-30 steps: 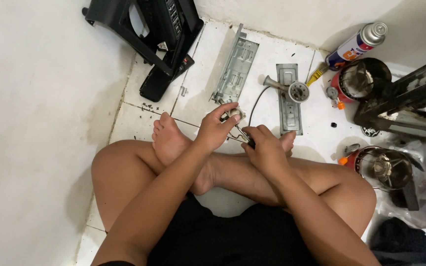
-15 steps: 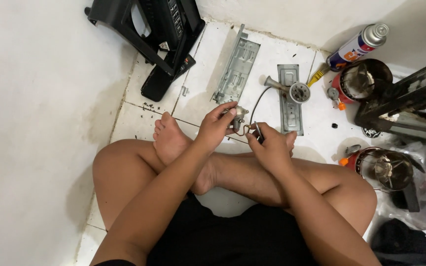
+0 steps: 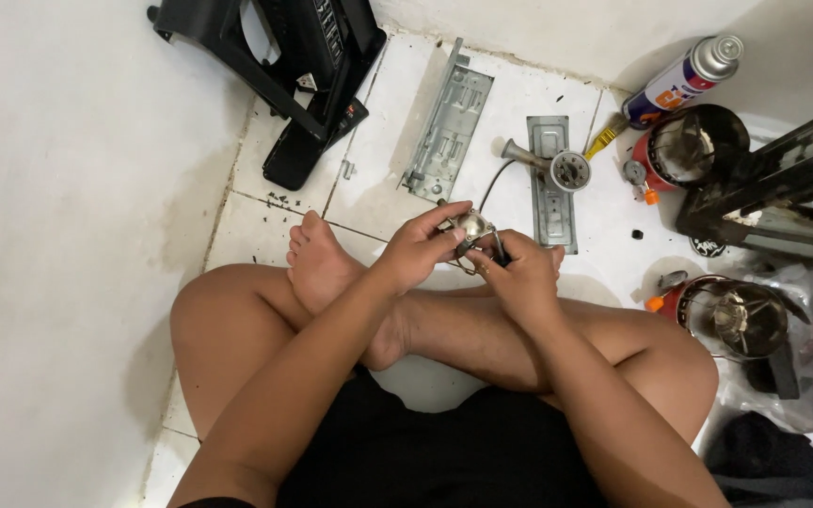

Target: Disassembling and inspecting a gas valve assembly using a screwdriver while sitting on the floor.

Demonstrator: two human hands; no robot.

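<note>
Fingers of the left hand (image 3: 418, 252) pinch a small round metal part (image 3: 471, 228) at frame centre, above crossed legs; the right hand (image 3: 519, 275) grips it from below. Grey metal plates (image 3: 449, 120) lie beyond, a spray can (image 3: 684, 79) upper right.

White tiled floor (image 3: 378, 183), metal plates (image 3: 448, 122), spray can (image 3: 683, 75)

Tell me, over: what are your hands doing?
Left hand and right hand both gripping small metal part. Thin cable trails from it. Nothing blocking.
</note>
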